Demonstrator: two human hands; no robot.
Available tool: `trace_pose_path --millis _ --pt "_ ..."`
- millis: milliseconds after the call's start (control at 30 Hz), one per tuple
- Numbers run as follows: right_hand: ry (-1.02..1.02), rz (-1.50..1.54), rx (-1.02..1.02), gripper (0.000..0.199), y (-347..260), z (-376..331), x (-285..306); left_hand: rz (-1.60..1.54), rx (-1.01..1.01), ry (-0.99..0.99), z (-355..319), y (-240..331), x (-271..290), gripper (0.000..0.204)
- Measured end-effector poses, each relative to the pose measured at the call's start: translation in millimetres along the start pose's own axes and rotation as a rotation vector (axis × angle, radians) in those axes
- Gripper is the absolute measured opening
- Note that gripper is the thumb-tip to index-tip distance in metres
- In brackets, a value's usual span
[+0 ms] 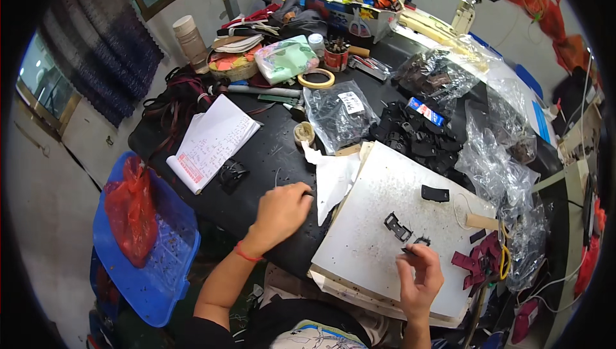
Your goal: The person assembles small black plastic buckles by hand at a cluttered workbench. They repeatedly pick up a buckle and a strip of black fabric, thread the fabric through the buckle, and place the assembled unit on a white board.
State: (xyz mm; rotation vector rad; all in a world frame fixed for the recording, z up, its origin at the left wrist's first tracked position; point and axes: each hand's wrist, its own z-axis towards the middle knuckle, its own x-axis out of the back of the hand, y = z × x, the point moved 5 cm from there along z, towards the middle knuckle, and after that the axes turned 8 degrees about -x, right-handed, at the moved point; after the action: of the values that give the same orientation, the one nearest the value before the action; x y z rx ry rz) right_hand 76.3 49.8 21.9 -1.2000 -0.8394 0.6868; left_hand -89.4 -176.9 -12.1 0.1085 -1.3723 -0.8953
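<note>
My left hand (281, 213), with a red string at the wrist, rests on the black tabletop (256, 150). Its fingers are curled and a dark bit shows at their tips, too small to name. Over the white board (385, 182), my right hand (421, 276) pinches a small black piece (406, 250) between thumb and fingers. Just beyond it lie a black buckle-like frame (398, 227) and another small black part (422, 240). A flat black fabric piece (436, 193) sits farther back on the board. White paper (333, 182) lies between my hands.
A blue scoop-shaped bin (173, 240) with a red plastic bag (133, 214) stands at the left. An open notebook (215, 140), a tape roll (316, 78) and a heap of black parts (414, 132) lie on the table. Clear plastic bags (494, 169) and maroon strips (478, 262) are at the right.
</note>
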Motion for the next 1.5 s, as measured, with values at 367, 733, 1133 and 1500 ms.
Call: trace_pose_path --millis 367,733,1133,1500 --pt "-0.253 0.033 -0.043 0.017 -24.2 10.9 -36.8 -1.235 0.321 0.048 -21.3 89.9 -11.7 0.022" --pt "-0.228 0.181 -0.156 0.02 3.1 15.0 -32.3 -1.07 0.237 -0.113 -30.5 103.7 -24.1 0.021" --pt "-0.059 0.316 -0.331 0.031 5.1 11.3 -21.5 -1.614 0.359 0.011 -23.5 109.7 -27.6 0.023" --pt "-0.204 0.356 -0.115 0.024 -8.8 9.9 -14.7 -1.3 0.073 -0.386 -32.6 108.1 -27.9 0.036"
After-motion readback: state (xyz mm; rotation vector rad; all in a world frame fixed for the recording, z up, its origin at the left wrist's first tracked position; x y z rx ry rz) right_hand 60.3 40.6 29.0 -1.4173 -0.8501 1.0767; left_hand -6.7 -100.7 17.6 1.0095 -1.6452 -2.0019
